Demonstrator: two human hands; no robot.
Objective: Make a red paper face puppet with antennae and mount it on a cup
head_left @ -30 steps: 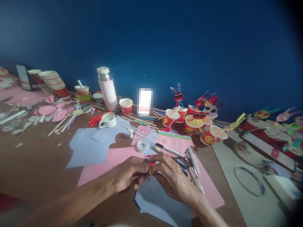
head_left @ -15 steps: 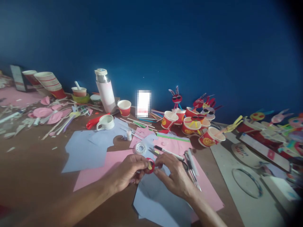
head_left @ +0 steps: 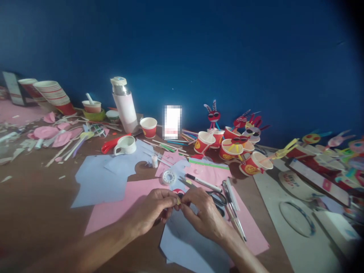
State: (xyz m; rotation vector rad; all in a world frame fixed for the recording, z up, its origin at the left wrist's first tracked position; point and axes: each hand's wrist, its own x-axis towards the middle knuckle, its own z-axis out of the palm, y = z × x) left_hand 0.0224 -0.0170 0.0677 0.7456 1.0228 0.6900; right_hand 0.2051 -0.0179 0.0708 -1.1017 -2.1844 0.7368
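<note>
We see both forearms come up from the bottom edge and slant inward, so that the hands meet over the middle of the tabletop (head_left: pixel 45 201). The left hand (head_left: pixel 152 210) lies palm inward with its thumb and forefinger pinching a small yellow piece (head_left: pixel 178 202). The right hand (head_left: pixel 203 212) arches in from the other side, knuckles up, its thumb and forefinger bent close together at the piece; we cannot tell whether they grip it or only touch it. A red disc (head_left: pixel 178 191) with a dark patch shows just beyond the fingertips, its lower part hidden by them. Under the hands lie a blue sheet (head_left: pixel 196 242) and a pink sheet (head_left: pixel 251 227), each partly covered. The right hand also hides part of the scissors (head_left: pixel 218 199), while the tape roll (head_left: pixel 169 177) sits clear beyond the fingers. Farther back, a bright upright rectangle (head_left: pixel 172 120) is pixelated and unreadable. At the far right, the colourful paper figures (head_left: pixel 356 146) blur and are cut off by the frame.
</note>
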